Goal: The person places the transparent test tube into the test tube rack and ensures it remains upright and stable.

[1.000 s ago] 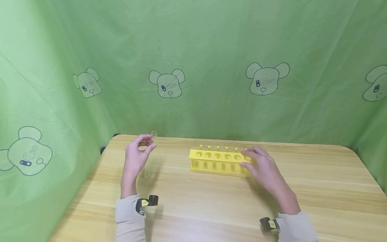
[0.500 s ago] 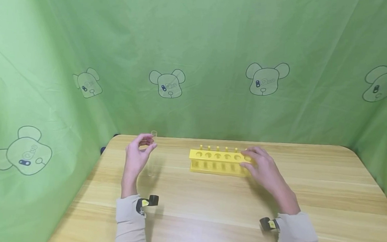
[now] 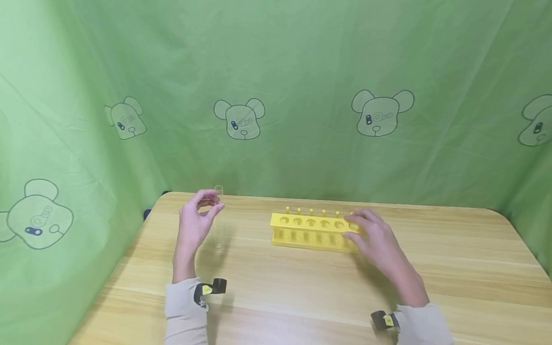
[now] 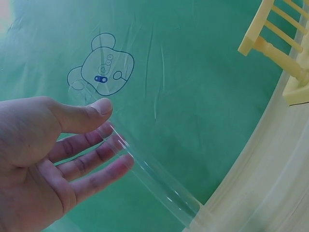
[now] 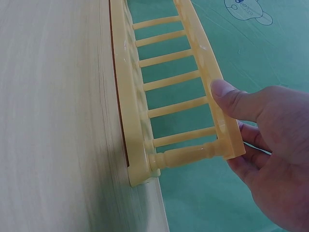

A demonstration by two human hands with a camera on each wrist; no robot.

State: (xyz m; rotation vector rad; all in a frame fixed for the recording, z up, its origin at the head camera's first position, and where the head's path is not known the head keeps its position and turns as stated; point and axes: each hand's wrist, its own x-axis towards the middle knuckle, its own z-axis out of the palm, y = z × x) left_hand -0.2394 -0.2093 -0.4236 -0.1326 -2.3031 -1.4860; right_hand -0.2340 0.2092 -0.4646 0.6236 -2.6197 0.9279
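"I see the lower end of a clear, slender tube [image 3: 219,225] has swung toward the yellow plastic rack with six round holes [image 3: 314,228] over the last second; in the head view both hands look unmoved."

"Where are they?"

"My left hand [image 3: 196,219] pinches the tube near its top, nearly upright, well to the left of the rack. My right hand [image 3: 380,245] grips the rack's right end. The rack stands on the pale wood-grain table [image 3: 291,302], before a green curtain printed with round-eared heads [image 3: 309,46]."

"Left wrist?"

"My thumb and fingertips meet around the tube's upper part. I can't tell whether its bottom touches the table."

"Right wrist?"

"Thumb on one side of the top board, fingers on the other: a narrow hold. The rack's base rests on the table."
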